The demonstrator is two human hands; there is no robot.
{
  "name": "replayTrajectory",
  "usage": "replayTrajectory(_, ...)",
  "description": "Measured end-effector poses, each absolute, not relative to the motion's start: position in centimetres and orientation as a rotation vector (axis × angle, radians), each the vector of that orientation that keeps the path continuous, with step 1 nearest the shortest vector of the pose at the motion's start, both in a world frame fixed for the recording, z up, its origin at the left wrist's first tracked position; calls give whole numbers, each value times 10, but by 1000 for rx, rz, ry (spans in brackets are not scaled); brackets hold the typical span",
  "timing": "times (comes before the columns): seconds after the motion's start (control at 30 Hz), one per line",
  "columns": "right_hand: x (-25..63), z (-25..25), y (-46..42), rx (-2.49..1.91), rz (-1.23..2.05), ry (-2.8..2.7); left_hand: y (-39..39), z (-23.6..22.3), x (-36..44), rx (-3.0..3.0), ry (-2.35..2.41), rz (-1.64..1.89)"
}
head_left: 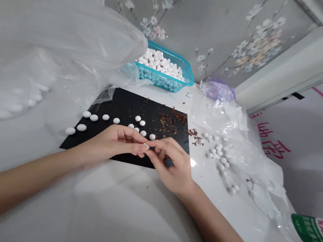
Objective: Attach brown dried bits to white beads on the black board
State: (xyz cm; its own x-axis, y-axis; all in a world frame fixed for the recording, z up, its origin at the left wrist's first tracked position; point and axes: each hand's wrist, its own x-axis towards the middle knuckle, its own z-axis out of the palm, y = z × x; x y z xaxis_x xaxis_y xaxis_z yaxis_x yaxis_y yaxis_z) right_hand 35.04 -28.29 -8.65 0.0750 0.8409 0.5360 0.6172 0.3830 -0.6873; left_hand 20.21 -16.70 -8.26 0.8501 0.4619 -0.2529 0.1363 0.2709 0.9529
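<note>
Left hand (111, 143) and right hand (176, 168) pinch one white, rounded, plastic-looking piece (146, 145) mid-frame; probably light, slippery, best held by edges.

White balls (81, 127) stand out on a plain black sheet (128, 103) speckled with reddish-brown bits (168, 122). The small held piece (146, 146) is whitish too. I see a turquoise basket (188, 73), a white tabletop (128, 210) and a grey wall (202, 20) patterned with blossoms in 4 tints: white, pink, blue, peach. At right, there's purple plastic (224, 92), magenta writing (276, 148) and a label (309, 231) of green and white, lettered in white and red.
</note>
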Motion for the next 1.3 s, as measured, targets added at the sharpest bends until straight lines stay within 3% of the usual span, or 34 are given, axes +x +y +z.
replayTrajectory(0.2,377,-75,-278,-1450,515,-1334,-165,-78,203,1443,634,323)
replayTrajectory(0.43,460,-79,-279,-2093,-99,-1145,-150,-59,194,2336,832,738)
replayTrajectory(0.73,462,-90,-276,-2286,12,-1245,-128,-63,184,2339,971,812)
replayTrajectory(1.0,461,-95,-273,-2279,-62,-1268,-113,-72,182,2477,991,482)
replayTrajectory(1.13,454,-91,-272,-2217,-115,-1218,-108,-49,176,2541,1041,359)
replayTrajectory(1.3,443,-90,-272,-2148,-127,-1189,-105,-20,159,2616,1227,-128)
